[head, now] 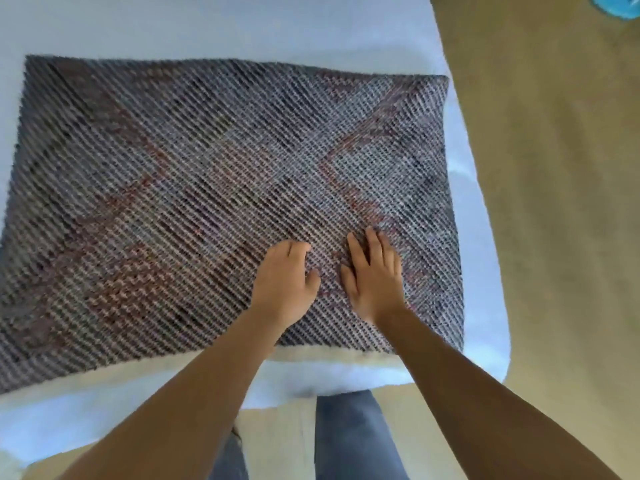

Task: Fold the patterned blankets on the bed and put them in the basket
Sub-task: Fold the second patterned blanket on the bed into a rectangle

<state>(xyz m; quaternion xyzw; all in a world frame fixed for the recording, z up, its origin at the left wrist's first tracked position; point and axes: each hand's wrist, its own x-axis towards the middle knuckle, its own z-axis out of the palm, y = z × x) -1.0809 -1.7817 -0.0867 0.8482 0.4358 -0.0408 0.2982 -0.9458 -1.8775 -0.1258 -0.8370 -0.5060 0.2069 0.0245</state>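
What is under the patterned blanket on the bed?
The patterned blanket lies spread on the pale bed, which shows around it. A white layer peeks out along its near edge. Anything beneath its middle is covered.

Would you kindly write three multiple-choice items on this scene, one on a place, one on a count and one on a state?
1. Where does the blanket lie?
A) on the bed
B) on the floor
C) in a basket

2. How many hands touch the blanket?
A) none
B) one
C) two

3. How does the right hand lie?
A) flat, fingers straight
B) clenched in a fist
C) lifted off the blanket

1 A: it is spread on the pale bed.
2 C: the left hand and right hand both rest on it.
3 A: its palm lies flat on the weave.
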